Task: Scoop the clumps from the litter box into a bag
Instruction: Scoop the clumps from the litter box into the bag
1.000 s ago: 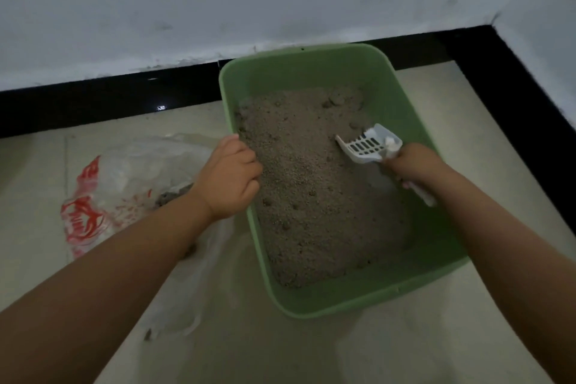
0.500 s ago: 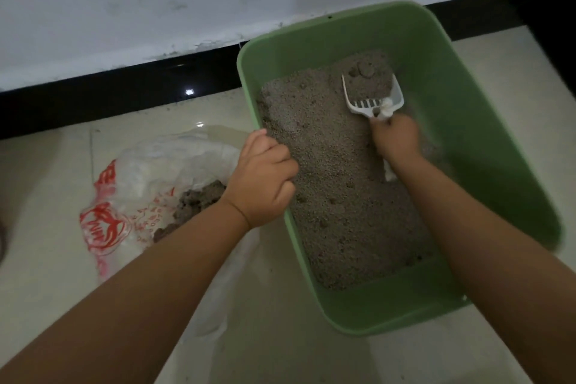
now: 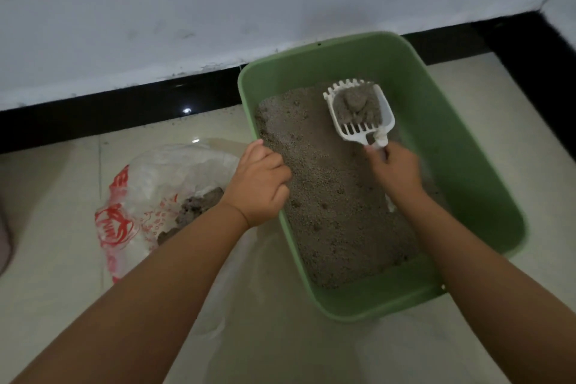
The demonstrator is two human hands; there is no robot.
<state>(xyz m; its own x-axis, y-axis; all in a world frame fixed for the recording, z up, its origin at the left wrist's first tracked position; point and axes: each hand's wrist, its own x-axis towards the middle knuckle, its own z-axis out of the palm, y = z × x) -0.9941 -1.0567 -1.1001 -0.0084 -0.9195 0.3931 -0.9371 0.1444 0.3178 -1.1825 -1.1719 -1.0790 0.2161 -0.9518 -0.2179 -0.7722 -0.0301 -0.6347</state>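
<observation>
Honestly, from the one head view, the risky bit is the trip across. The right hand [image 3: 394, 173] has its fingers curled round the handle of the white slotted scoop [image 3: 360, 115], which sits over the far end of the green litter box [image 3: 461, 146] with a clump [image 3: 353, 101] and loose grains piled in it. The bag [image 3: 162, 196] lies on the floor left of the box, so the load has to pass over the left rim. Tilt the scoop or rush it and the lump probably rolls off onto the tiles; skip the shake and loose litter likely goes along too.

The left hand [image 3: 260, 185] grips the box's left rim with curled fingers, steadying it. If that lets go, the light plastic tub could slide.

Texture-wise: the litter [image 3: 336, 212] is grey, gritty, and pitted, while the box is smooth with rounded corners. The bag is thin, crinkly, translucent film with red print, slumped rather than propped open, with dark clumps already inside. That floppy mouth could make for a missed pour.
</observation>
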